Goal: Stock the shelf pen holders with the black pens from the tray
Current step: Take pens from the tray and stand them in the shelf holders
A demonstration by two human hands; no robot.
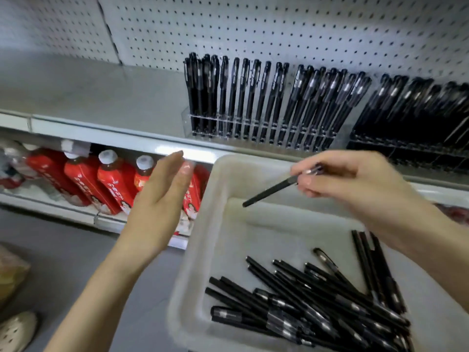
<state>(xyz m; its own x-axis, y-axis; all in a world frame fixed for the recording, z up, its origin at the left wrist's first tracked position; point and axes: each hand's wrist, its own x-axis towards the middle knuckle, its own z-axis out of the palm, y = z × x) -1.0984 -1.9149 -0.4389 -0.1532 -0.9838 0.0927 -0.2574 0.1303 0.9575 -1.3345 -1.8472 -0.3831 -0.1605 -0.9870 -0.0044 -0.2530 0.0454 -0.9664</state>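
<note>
A white plastic tray (220, 224) sits below the shelf edge with several black pens (312, 306) heaped in its near right corner. My right hand (360, 184) pinches one black pen (271, 189) by its cap end, above the tray, the tip pointing down to the left. My left hand (160, 201) hovers flat, fingers straight, left of the tray and holds nothing. On the shelf stands a clear pen holder (253, 128) with several black pens upright in its slots. A second, fuller holder (406, 148) stands to its right.
A white pegboard (279, 29) backs the grey shelf (101, 97). Red bottles (83, 179) with white caps lie on the lower shelf at left. A light shoe (17, 331) shows on the grey floor at bottom left.
</note>
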